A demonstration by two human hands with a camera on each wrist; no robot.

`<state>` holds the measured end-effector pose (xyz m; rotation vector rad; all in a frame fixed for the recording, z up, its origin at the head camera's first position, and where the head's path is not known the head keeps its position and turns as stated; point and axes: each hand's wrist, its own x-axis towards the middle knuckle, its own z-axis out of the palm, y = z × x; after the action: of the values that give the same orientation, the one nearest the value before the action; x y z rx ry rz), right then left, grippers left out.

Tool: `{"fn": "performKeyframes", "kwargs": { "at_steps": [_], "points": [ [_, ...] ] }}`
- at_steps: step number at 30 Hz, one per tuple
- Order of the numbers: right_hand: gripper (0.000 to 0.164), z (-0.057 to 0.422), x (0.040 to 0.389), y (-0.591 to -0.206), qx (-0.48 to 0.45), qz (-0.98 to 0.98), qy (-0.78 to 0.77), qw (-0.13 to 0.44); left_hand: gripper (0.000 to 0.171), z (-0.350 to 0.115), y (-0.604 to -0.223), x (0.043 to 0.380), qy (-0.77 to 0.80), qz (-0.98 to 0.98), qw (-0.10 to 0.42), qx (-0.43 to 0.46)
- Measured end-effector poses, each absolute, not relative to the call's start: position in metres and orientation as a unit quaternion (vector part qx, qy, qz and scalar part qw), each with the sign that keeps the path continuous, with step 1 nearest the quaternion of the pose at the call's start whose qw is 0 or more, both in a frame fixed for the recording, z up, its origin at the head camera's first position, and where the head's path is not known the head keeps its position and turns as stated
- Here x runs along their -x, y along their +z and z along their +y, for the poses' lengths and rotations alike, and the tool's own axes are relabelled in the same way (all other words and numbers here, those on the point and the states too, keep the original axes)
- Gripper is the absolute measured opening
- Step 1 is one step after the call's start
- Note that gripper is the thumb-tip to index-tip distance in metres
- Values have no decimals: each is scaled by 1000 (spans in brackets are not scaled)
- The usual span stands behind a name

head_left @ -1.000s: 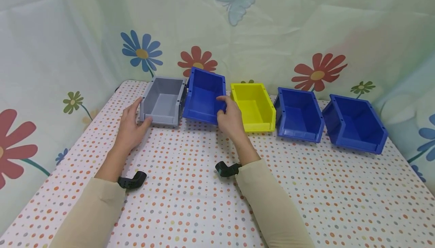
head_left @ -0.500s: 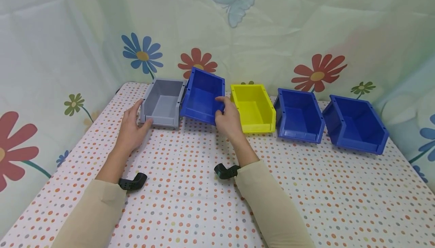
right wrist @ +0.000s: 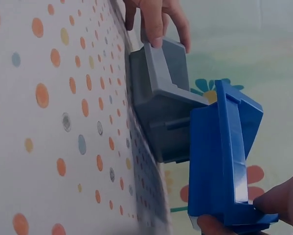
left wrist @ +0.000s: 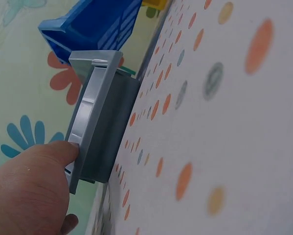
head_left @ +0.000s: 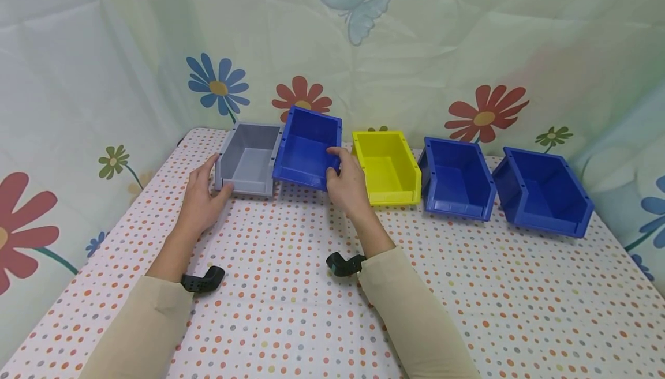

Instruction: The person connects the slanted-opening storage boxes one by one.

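Observation:
My left hand (head_left: 200,201) holds a grey plastic storage bin (head_left: 250,186) by its front left corner, thumb on the front lip and fingers along the side. That bin stands on the table at the far left of the row. A blue storage bin (head_left: 300,177) is in my right hand (head_left: 349,186), thumb and fingers pinching its right side wall. In the right wrist view the blue bin (right wrist: 207,156) is raised off the tabletop and slightly tilted, its left side right at the side of the grey bin (right wrist: 158,110). Both bins have bare insides.
To the right of the blue bin stands a yellow bin (head_left: 393,196), then two more blue bins, one (head_left: 457,209) nearer and one (head_left: 553,223) at the far right. A dotted cloth (head_left: 280,298) covers the table. A flowered curtain (head_left: 410,50) hangs close behind the row.
My right hand has moved the blue bin a little to the left, closing the gap to the grey bin. My left hand stays on the grey bin.

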<state>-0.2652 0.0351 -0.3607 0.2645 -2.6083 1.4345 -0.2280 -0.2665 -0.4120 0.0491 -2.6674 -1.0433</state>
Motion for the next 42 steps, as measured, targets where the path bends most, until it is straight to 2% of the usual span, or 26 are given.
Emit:
{"fn": "performKeyframes", "kwargs": {
  "at_steps": [16, 25, 29, 35, 42],
  "points": [
    [45, 31, 262, -353, -119, -892, 412, 141, 76, -265, -412, 227, -362, -922, 133, -16],
    [49, 32, 263, -353, -108, -906, 383, 144, 77, -266, -412, 228, -362, -923, 130, -18],
    [53, 30, 261, -352, -107, -912, 353, 178, 77, -267, -412, 228, -363, -923, 128, -19],
    [54, 21, 258, -349, -169, -905, 299, 249, 77, -269, -411, 227, -361, -923, 129, -23],
    [52, 7, 259, -352, -221, -894, 258, 291, 76, -268, -412, 226, -369, -921, 127, -11]
  ]
}}
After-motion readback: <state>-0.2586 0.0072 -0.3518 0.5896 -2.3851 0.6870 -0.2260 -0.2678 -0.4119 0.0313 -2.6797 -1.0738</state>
